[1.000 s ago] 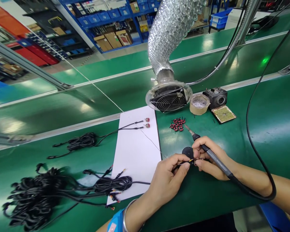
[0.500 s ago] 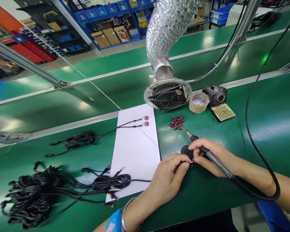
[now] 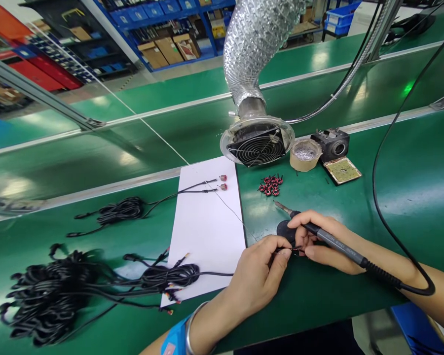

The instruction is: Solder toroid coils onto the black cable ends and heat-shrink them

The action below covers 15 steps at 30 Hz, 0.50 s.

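The soldering iron (image 3: 340, 245), grey-handled, slants across the right hand (image 3: 338, 228), its metal tip pointing away and leftward. A black cable (image 3: 216, 273) runs to the left hand (image 3: 261, 268), its thin, partly hidden end seemingly pinched there.

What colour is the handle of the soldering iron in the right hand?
The handle: grey and black; head view.

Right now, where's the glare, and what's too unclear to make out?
Head view: pale glare on the green bench, bright glints over the foil duct; same view: wire ends between the left hand and right hand too small to tell apart.
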Tool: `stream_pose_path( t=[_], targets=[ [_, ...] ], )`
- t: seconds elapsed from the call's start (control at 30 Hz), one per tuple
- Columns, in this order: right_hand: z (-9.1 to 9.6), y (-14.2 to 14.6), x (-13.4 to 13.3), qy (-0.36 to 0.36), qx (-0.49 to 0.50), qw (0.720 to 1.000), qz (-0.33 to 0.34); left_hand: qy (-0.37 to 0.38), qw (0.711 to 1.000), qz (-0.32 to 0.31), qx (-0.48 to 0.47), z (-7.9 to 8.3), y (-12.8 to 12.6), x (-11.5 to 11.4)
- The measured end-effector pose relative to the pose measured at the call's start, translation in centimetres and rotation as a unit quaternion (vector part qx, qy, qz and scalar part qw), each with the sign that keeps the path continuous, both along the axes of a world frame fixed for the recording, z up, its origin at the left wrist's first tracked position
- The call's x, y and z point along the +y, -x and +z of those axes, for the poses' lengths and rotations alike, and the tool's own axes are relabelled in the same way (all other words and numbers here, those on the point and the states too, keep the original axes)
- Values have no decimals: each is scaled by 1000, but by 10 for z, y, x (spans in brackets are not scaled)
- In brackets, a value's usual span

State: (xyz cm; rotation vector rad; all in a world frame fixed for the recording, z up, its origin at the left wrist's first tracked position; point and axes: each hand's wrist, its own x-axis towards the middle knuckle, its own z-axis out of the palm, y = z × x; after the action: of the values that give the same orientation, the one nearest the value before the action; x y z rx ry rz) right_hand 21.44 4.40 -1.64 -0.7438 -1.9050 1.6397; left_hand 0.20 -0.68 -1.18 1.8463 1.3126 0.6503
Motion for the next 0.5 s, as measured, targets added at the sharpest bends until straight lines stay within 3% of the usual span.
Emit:
stream_pose_path(
  t=[0.2,0.5],
  targets=[
    [3,-1,-3,-51,53,997,10,-49,998,9,-27,1,1,-3],
    [2,-3,-5,-9,54,998,24,-103,993,0,-53,1,-1,-4]
  ],
)
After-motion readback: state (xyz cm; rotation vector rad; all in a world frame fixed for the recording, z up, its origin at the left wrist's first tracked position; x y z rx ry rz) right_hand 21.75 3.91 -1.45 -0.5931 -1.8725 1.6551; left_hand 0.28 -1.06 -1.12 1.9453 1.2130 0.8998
